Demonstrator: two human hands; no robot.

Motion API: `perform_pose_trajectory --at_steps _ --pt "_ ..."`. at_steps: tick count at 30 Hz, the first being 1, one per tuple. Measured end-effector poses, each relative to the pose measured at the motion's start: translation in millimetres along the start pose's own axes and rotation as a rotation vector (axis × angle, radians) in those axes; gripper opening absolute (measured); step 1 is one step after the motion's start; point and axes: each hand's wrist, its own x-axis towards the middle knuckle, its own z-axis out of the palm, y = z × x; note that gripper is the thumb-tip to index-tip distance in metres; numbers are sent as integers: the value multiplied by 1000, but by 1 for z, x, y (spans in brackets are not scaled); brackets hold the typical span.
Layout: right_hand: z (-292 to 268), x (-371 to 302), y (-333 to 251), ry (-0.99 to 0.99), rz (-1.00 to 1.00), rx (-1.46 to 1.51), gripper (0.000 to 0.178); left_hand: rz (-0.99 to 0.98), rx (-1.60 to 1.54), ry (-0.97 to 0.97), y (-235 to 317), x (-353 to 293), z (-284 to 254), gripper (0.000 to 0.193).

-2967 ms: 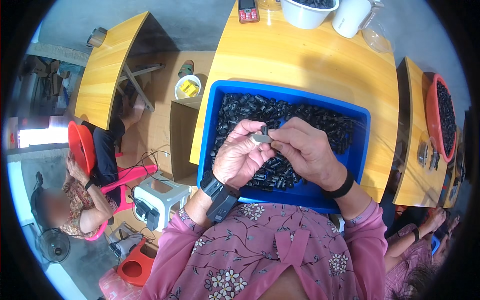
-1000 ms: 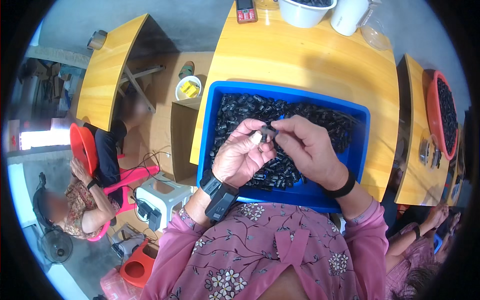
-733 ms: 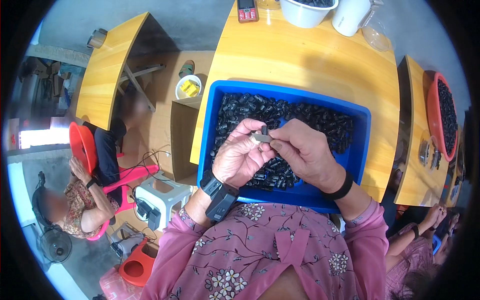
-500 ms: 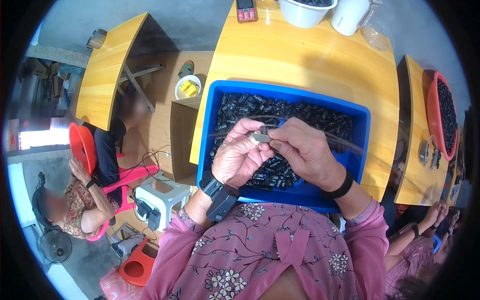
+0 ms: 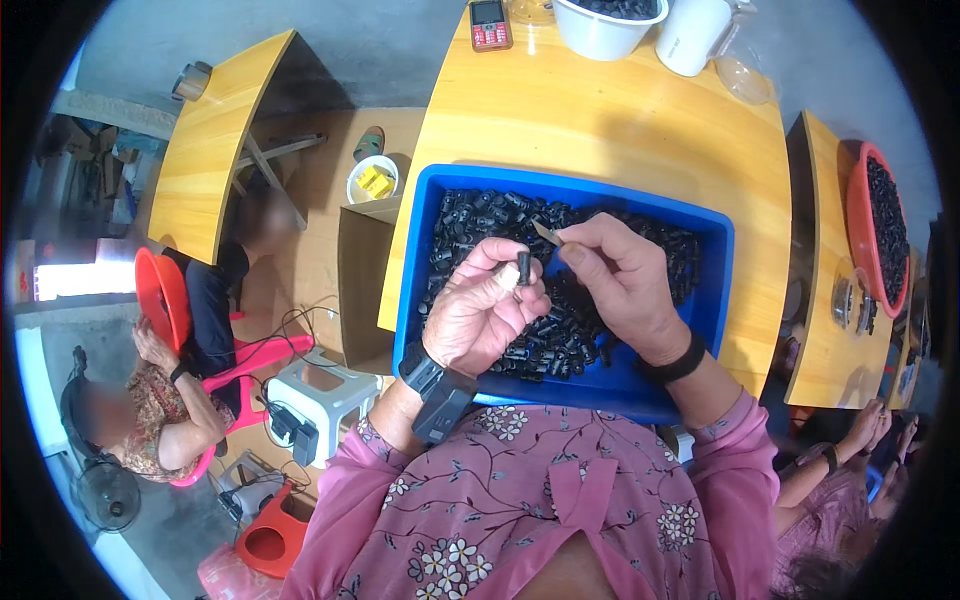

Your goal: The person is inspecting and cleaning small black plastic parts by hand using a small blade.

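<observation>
Centrally, blue tray [image 5: 716,300] heaped with black parts [image 5: 490,215], white bowl [image 5: 603,38] of dark pieces [image 5: 622,7] beyond, left hand [image 5: 472,312] pinching a black cylinder [image 5: 524,268] above the tray, right hand [image 5: 630,290] gripping a thin flat tool [image 5: 546,234] nearby.

On my feed, the right hand [image 5: 628,280] partly covers the blade [image 5: 547,234] at frame centre; the left hand [image 5: 482,308] hides part of the black piece [image 5: 523,266]. I note the white bowl [image 5: 603,36] cropped at top and, lower left, a seated person's head [image 5: 108,412] blurred.
</observation>
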Motion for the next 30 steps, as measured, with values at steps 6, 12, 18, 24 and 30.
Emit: perform_pose_trajectory --at_steps 6,12,18,24,30 --pt "2 -2 -4 -76 -86 18 11 0 -19 26 0 0 -2 22" --pt "5 -4 -7 -133 -202 -93 16 -13 -14 37 2 -1 -4 25" --pt "6 -3 -7 -161 -248 -159 18 11 2 59 1 -2 -4 26" --pt "3 -3 -4 -180 -264 -152 20 14 12 70 1 -2 -3 26" --pt "3 -3 -5 -185 -263 -137 21 13 22 71 2 -2 -3 26"
